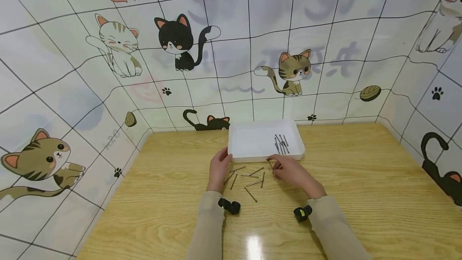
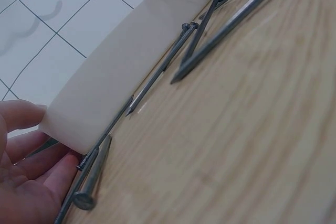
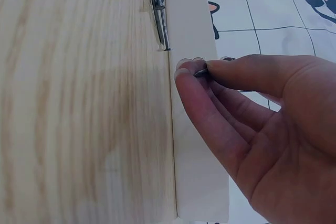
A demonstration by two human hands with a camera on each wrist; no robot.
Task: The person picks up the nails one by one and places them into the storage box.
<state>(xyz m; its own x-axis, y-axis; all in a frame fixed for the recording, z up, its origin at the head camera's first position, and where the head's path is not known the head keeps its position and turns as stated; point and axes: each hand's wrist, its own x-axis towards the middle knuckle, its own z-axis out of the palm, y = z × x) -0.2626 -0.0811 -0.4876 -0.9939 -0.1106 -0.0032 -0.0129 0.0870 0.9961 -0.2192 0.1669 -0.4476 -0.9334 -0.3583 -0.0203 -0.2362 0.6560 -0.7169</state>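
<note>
A shallow white tray (image 1: pixel 249 139) lies toward the back of the table, with several dark metal nails (image 1: pixel 280 144) in its right half. At its front left corner my left hand (image 1: pixel 218 169) holds the tray, thumb and fingers against the corner in the left wrist view. My right hand (image 1: pixel 294 173) is just in front of the tray's front wall, to the right. Between thumb and fingertips it pinches a nail (image 3: pixel 201 72), mostly hidden in the right wrist view. Several loose nails (image 1: pixel 250 194) lie scattered on the wood between my hands, some crossing or touching.
The wooden table (image 1: pixel 173 220) runs back to a tiled wall (image 1: pixel 234 59) with cat drawings. Side walls stand at left and right. The tray's back edge is close to the rear wall. Each wrist wears a small black camera (image 1: pixel 229 206).
</note>
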